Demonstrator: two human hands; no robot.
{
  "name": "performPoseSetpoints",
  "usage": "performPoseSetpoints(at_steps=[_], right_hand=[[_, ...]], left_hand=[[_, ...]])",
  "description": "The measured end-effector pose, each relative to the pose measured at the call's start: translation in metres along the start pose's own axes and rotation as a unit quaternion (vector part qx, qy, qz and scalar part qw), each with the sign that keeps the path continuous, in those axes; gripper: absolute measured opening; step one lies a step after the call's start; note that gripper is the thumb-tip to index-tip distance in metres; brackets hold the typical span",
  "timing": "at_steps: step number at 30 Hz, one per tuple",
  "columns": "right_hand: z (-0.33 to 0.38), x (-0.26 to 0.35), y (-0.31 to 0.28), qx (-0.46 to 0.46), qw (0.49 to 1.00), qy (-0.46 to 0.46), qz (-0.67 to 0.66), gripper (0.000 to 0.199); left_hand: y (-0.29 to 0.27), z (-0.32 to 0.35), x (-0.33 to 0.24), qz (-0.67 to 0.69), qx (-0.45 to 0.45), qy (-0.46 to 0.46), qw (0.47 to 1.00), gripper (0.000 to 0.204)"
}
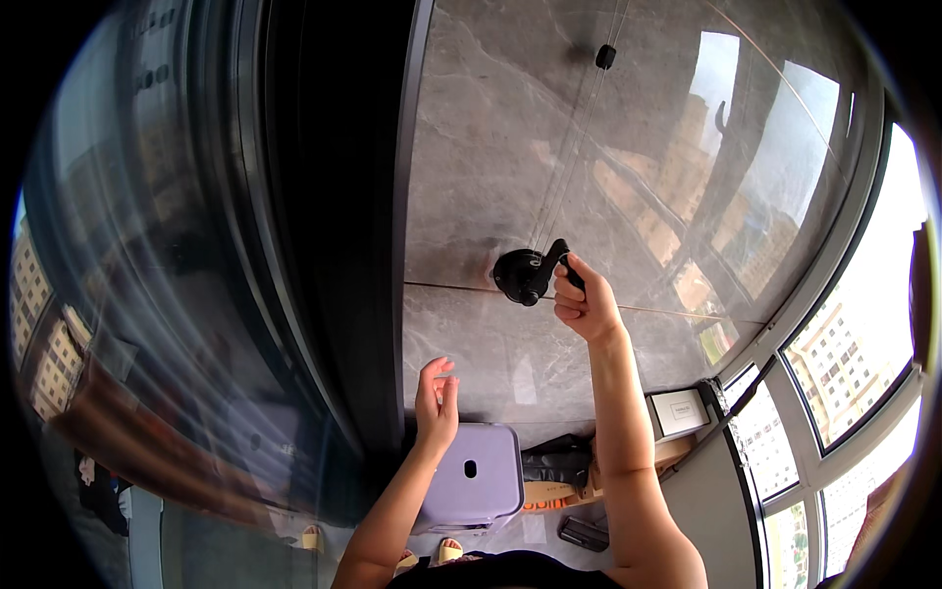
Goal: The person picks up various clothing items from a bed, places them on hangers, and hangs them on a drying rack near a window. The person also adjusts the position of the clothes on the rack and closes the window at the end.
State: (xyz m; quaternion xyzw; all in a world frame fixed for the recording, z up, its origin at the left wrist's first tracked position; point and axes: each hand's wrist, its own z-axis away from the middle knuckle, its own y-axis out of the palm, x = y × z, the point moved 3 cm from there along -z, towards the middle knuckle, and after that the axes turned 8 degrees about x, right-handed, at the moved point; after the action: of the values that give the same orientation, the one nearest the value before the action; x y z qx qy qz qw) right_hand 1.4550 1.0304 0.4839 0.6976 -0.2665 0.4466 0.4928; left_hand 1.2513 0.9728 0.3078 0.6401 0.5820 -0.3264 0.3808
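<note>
A black hand-crank winder [516, 277] is fixed to the grey marbled tile wall [491, 128]. Its crank arm points up and right, and my right hand [589, 306] is wrapped round the knob at the end. Thin cables [572, 147] run up the wall from the winder to a small black guide [605, 57]. My left hand [437, 404] hangs lower and to the left, in front of the wall. Its fingers are loosely bent and apart, with nothing in them.
Below my left hand stands a purple plastic stool [471, 473]. Right of it are a black bag [557, 463], a cardboard box [549, 496] and a white box [679, 412]. A dark-framed glass door [196, 245] rises on the left; windows [844, 363] line the right.
</note>
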Motion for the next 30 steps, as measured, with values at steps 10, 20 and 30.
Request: performPoseSetpoints(at_steps=[10,20,30], right_hand=[[0.014,-0.009,-0.032,0.011,0.997,-0.048,-0.061,0.028],[0.038,-0.065,-0.099,-0.042,0.987,-0.068,-0.137,0.028],[0.034,-0.134,-0.098,-0.163,0.985,-0.045,0.028,0.03]], left_hand=[[0.003,-0.003,0.004,-0.013,0.009,0.027,1.0,0.031],[0.002,0.005,0.005,-0.02,0.015,0.01,1.0,0.03],[0.013,0.014,0.017,-0.026,0.031,0.008,0.999,0.03]])
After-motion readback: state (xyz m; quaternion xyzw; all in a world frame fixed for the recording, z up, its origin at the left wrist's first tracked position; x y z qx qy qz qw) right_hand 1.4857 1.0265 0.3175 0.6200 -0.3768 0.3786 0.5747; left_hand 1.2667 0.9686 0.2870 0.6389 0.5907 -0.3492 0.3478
